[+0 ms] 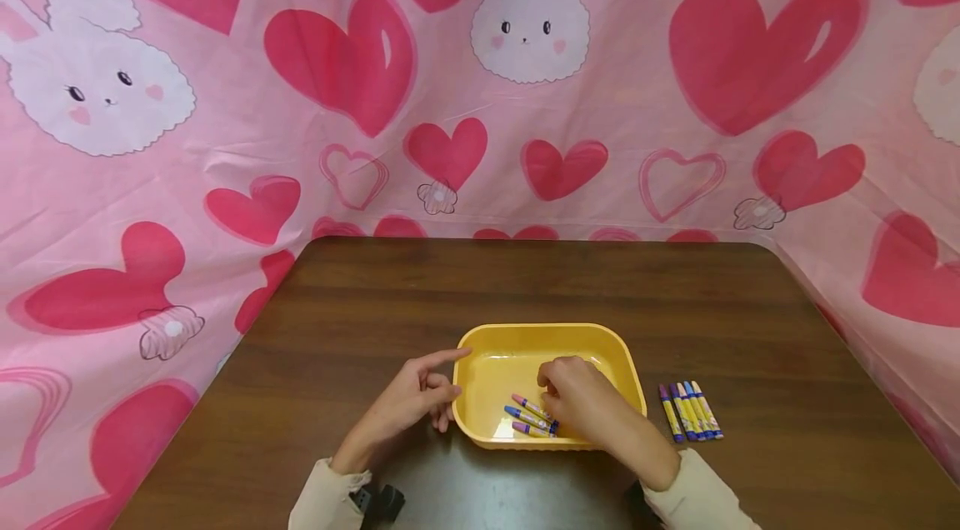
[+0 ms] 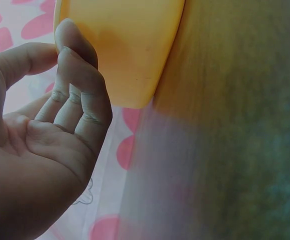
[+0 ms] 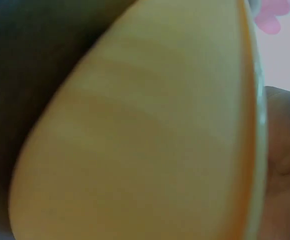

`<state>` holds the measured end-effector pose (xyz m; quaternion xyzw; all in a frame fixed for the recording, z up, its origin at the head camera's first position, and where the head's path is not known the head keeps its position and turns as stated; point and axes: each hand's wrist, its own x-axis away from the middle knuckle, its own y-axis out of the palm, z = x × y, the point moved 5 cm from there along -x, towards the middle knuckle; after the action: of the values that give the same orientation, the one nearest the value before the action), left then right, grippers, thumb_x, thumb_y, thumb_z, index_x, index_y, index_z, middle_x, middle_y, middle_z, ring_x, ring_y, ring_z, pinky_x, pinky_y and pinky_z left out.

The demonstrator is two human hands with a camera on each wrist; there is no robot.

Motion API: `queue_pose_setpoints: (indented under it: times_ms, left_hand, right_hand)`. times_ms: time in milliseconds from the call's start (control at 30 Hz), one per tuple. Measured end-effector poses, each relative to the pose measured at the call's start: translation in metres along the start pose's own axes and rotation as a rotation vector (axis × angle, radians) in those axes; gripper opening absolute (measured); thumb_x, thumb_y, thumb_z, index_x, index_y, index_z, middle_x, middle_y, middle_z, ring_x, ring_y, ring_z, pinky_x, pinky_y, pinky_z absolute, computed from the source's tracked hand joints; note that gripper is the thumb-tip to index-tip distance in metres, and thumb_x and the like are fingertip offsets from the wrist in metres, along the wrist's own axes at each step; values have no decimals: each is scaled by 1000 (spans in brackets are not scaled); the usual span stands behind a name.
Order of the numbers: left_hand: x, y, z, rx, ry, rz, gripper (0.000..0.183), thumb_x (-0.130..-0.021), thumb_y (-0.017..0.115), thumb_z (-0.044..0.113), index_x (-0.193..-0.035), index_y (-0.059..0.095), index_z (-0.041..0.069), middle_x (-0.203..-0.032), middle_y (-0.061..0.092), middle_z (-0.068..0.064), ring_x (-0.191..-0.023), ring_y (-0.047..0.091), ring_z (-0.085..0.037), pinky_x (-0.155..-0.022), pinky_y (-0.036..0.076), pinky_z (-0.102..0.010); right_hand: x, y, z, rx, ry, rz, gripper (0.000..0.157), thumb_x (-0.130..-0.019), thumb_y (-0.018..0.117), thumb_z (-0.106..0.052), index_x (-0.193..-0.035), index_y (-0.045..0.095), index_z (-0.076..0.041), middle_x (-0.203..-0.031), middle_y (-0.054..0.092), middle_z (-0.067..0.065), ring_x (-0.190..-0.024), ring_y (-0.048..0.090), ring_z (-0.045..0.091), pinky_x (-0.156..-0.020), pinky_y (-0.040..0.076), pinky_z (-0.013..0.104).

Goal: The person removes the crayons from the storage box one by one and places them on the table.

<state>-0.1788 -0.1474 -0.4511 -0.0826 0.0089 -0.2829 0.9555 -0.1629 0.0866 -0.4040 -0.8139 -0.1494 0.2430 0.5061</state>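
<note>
A yellow plastic tray point(image 1: 547, 444) stands on the table before the person. At its left end, the left hand point(image 1: 414, 395) pinches the rim, thumb over the edge and fingers against the outer wall; the forefinger reaches along to the rim farther back. The right hand point(image 1: 585, 398) is lowered into the tray with bent fingers, its fingertips close to a pink crayon point(image 1: 531, 407); I cannot tell whether it holds anything. Below that crayon lie a blue crayon point(image 1: 525, 417) and a purple crayon point(image 1: 531, 430). The right wrist view mostly shows the tray's outer wall point(image 3: 135, 125).
To the right of the tray, several crayons point(image 1: 692, 412) in yellow wrappers lie side by side on the brown wooden table point(image 1: 757, 330). A pink cloth point(image 1: 450, 180) with hearts and rabbits hangs behind and beside the table.
</note>
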Motion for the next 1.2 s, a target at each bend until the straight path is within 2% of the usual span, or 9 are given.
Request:
queue_pose_setpoints:
  times_ms: [200, 433, 733, 933, 1100, 1200]
  left_hand:
    - [-1, 0, 0, 1, 8, -10, 53, -99, 59, 5, -149, 43, 3, -74, 61, -32, -53, 61, -18, -53, 53, -24]
    - [-2, -1, -1, 6, 11, -7, 54, -98, 61, 6, -149, 43, 4, -74, 62, -31, -52, 61, -19, -52, 53, -25]
    - [-2, -2, -3, 2, 3, -5, 55, -98, 62, 7, -149, 44, 4, -74, 63, -30, -52, 61, -19, -52, 54, -26]
    - [-2, -1, -2, -2, 15, -13, 54, -98, 60, 6, -149, 43, 3, -74, 62, -30, -53, 61, -19, -52, 54, -26]
    - [-1, -1, -2, -8, 19, -16, 53, -98, 60, 6, -149, 43, 2, -73, 62, -30, -53, 61, -20, -52, 54, -25]
    - [-1, -1, -2, -8, 17, -10, 53, -98, 60, 5, -149, 43, 2, -72, 62, -30, -52, 61, -19, -52, 53, -25]
  right_hand:
    - [0, 17, -1, -29, 12, -74, 20, -78, 73, -1, -66, 60, -12, -63, 47, -8, -58, 41, 8, -52, 37, 24]
    - [0, 21, 2, -61, 18, -98, 19, -76, 74, 0, -67, 63, -12, -63, 50, -9, -58, 44, 7, -52, 39, 23]
    - [-3, 26, 5, -87, 78, -164, 19, -76, 75, -5, -66, 62, -16, -62, 49, -10, -57, 44, 8, -51, 38, 24]
    - [-2, 25, 4, -37, 76, -157, 24, -75, 76, -7, -61, 59, -17, -59, 47, -10, -53, 42, 8, -47, 35, 24]
    - [-1, 20, -1, 36, 45, -113, 32, -73, 75, -6, -56, 51, -19, -56, 43, -10, -51, 37, 6, -44, 29, 23]
    - [0, 15, -3, 67, 36, -83, 33, -73, 75, -7, -56, 50, -19, -56, 43, -10, -51, 37, 6, -45, 30, 23]
